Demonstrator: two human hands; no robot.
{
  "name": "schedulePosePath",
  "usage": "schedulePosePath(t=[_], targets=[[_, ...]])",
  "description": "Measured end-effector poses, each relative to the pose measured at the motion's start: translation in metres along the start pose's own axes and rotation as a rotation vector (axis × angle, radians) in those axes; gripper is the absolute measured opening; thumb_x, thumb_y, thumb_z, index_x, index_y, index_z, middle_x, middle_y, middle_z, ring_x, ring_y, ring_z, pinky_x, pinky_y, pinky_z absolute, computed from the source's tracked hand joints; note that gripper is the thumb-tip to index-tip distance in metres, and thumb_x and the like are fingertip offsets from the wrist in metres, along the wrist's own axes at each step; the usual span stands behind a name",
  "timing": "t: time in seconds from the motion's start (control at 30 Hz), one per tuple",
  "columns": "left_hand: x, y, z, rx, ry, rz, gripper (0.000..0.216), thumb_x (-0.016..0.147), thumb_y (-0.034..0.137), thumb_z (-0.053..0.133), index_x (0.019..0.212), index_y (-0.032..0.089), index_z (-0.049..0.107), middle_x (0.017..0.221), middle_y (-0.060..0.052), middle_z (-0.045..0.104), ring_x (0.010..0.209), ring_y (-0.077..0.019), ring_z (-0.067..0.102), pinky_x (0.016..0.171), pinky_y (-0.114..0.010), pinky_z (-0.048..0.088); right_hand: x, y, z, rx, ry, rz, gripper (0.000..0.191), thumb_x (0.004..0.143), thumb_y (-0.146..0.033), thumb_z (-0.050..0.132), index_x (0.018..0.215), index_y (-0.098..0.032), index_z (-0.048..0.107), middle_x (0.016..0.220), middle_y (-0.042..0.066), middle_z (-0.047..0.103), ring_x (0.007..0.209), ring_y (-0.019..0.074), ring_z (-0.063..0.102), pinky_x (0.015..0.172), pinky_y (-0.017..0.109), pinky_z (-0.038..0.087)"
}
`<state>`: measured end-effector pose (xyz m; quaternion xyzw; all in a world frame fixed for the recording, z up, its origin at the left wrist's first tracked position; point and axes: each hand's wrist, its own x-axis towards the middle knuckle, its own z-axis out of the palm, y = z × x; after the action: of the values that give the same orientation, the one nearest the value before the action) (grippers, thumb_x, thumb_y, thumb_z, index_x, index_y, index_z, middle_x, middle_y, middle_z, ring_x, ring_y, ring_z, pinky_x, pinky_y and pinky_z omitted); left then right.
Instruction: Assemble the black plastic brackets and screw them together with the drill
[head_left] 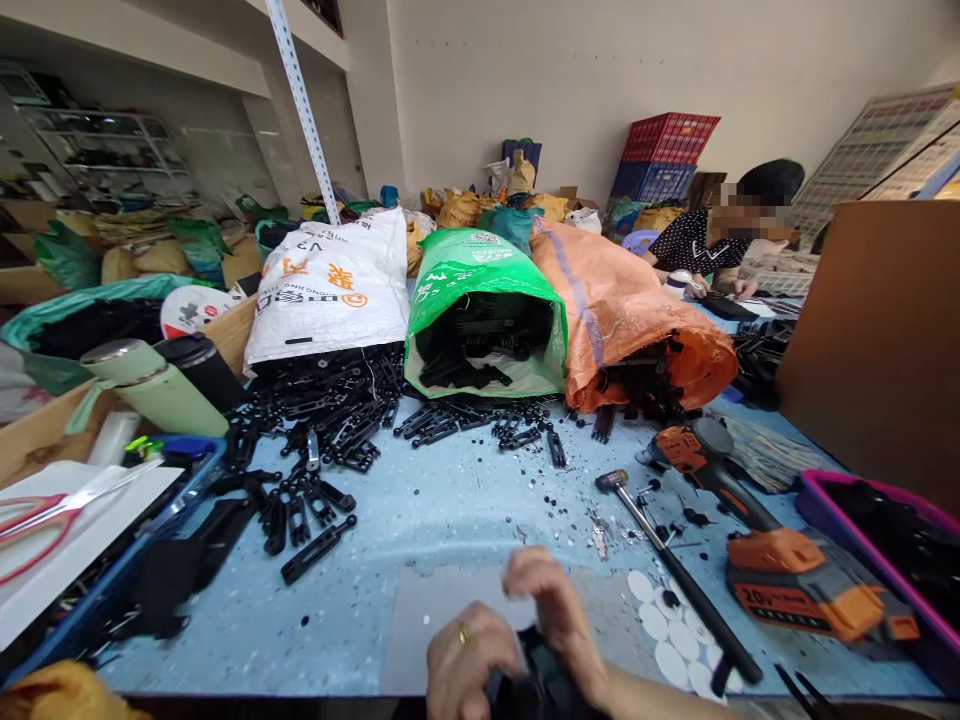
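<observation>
At the table's near edge, my left hand (474, 662), with a ring on one finger, is closed around a dark black part (541, 668). My right hand (556, 622) is on the part's other side, its fingers curled above it and its lower palm against it. The hands hide most of the part, and its exact kind does not show. Beneath them lies a grey board (435, 610). To the right are several white round discs (670, 662) and a long-handled hammer (675, 570).
An orange cordless drill (806, 580) lies at right by a pink-rimmed tray (862, 500). White (330, 290), green (487, 265) and orange (600, 290) sacks stand behind, with black arm-like parts (330, 410) spilling out. Left are scissors (52, 520) and a bottle (154, 385). A person (709, 240) sits farther back.
</observation>
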<state>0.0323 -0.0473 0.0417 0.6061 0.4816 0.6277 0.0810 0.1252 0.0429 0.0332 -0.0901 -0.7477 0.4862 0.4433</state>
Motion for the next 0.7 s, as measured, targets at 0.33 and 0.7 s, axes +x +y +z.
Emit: schedulePosePath(t=[0.33, 0.7], targets=[[0.036, -0.129, -0.035, 0.853, -0.376, -0.039, 0.066, 0.084, 0.062, 0.021, 0.116, 0.012, 0.052, 0.094, -0.014, 0.062, 0.084, -0.0258, 0.059, 0.07, -0.037, 0.049, 0.143, 0.157, -0.023, -0.729, -0.057, 0.01, 0.031, 0.087, -0.043, 0.042, 0.106, -0.021, 0.052, 0.123, 0.01, 0.045, 0.116, 0.0235, 0.039, 0.099, 0.041, 0.032], [0.096, -0.176, -0.062, 1.113, -0.367, -0.15, 0.05, 0.089, 0.049, 0.037, 0.123, 0.014, 0.045, 0.123, -0.014, 0.049, 0.121, -0.0282, 0.038, 0.102, -0.048, 0.026, 0.314, 0.237, -0.077, -1.044, 0.153, 0.533, 0.05, 0.081, -0.042, 0.052, 0.122, -0.015, 0.043, 0.123, 0.02, 0.043, 0.111, 0.033, 0.041, 0.089, 0.045, 0.033]])
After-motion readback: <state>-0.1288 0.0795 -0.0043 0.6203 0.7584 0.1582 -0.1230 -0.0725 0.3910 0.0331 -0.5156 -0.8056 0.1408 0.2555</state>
